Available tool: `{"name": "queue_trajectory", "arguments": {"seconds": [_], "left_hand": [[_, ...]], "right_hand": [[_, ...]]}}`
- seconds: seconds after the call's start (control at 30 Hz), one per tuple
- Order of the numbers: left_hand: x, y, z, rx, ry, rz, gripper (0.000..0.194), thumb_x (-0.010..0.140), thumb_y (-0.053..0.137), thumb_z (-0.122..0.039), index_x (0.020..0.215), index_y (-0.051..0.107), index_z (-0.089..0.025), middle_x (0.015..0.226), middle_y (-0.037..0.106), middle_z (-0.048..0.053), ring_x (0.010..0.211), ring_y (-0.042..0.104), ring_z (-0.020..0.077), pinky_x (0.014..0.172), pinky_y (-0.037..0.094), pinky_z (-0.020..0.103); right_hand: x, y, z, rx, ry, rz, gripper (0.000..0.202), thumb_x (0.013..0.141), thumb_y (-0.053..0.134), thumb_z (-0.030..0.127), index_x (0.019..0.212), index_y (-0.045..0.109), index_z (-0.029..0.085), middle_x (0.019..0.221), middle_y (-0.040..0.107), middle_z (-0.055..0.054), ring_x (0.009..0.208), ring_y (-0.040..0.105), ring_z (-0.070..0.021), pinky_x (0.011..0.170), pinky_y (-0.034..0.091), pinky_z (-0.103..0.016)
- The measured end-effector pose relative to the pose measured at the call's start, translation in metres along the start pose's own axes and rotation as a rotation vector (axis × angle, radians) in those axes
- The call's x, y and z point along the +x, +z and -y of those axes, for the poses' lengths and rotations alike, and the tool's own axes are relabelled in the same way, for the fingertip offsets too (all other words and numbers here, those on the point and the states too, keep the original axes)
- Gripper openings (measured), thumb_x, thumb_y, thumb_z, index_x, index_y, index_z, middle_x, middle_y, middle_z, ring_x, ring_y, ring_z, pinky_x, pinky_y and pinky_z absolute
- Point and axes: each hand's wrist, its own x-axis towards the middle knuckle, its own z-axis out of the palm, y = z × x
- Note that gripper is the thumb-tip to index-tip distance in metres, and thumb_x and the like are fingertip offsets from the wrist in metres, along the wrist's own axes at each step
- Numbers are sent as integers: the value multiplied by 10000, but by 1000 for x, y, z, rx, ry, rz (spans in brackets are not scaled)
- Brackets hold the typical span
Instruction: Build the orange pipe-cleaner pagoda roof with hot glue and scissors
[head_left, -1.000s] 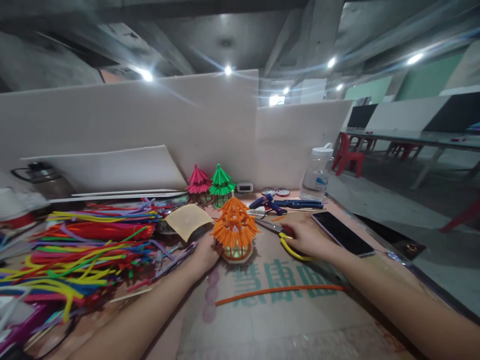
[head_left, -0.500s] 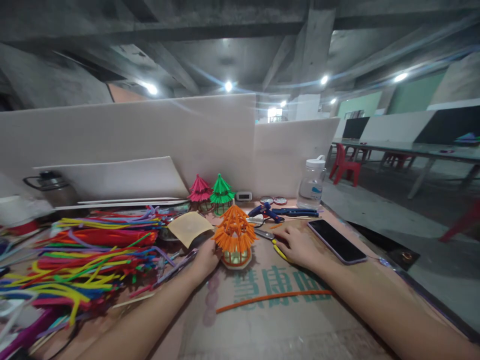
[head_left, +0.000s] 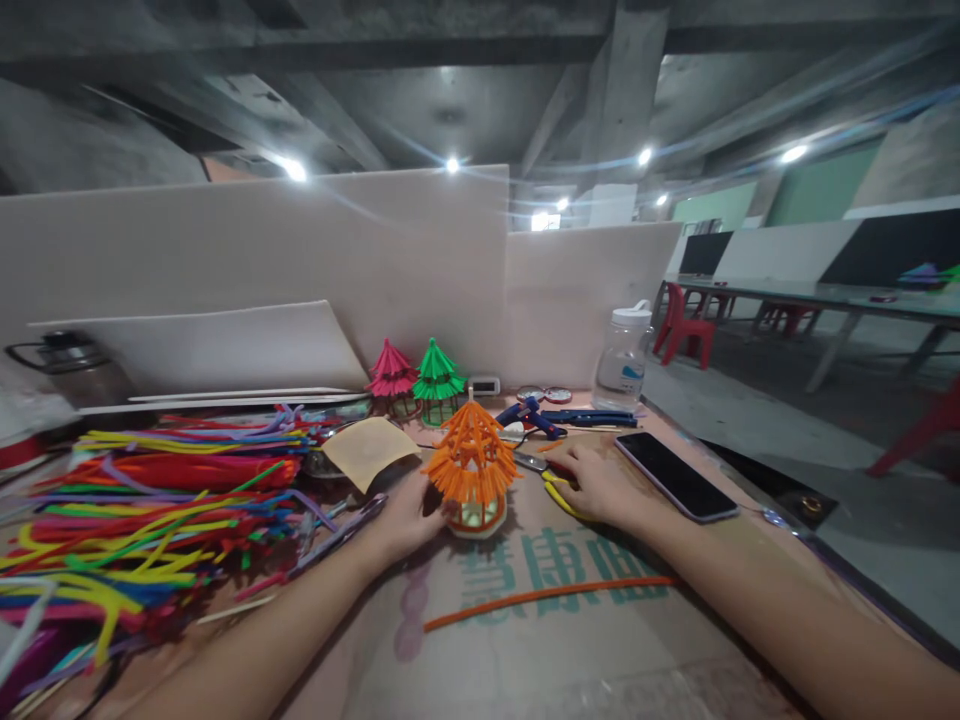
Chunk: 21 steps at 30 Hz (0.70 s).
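A small orange pavilion model [head_left: 471,455], its tiered roof made of pipe cleaners, stands upright on the cardboard. My left hand [head_left: 409,515] is closed at the left side of its base, fingertips partly hidden behind the roof. To the right, my right hand [head_left: 596,482] rests with curled fingers over the yellow handles of a pair of scissors [head_left: 555,490], whose blades point toward the model. In front of both hands, a single orange pipe cleaner [head_left: 547,595] lies across the printed cardboard [head_left: 480,665].
Many coloured pipe cleaners [head_left: 172,520] are heaped at left, near sandpaper-like tan sheet [head_left: 371,452]. Pink [head_left: 391,375] and green pavilion models [head_left: 438,380] stand behind. A blue glue gun [head_left: 532,415], phone [head_left: 675,475] and water bottle [head_left: 622,360] occupy the right side.
The view has shifted slightly. Both hands keep nearly the same places, the left by the orange model and the right on the scissors.
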Motion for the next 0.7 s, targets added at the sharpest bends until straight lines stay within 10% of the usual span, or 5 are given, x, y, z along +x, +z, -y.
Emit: {"name": "queue_trajectory", "arguments": {"seconds": [0.7], "left_hand": [[0, -2, -4, 134, -42, 6, 326, 742, 513, -150, 1026, 674, -150, 1057, 719, 98, 1034, 645, 299, 982, 498, 419]], "right_hand": [[1, -14, -21, 89, 6, 15, 480, 800, 615, 240, 1276, 579, 196, 1071, 719, -105, 895, 662, -245, 738, 451, -288]]}}
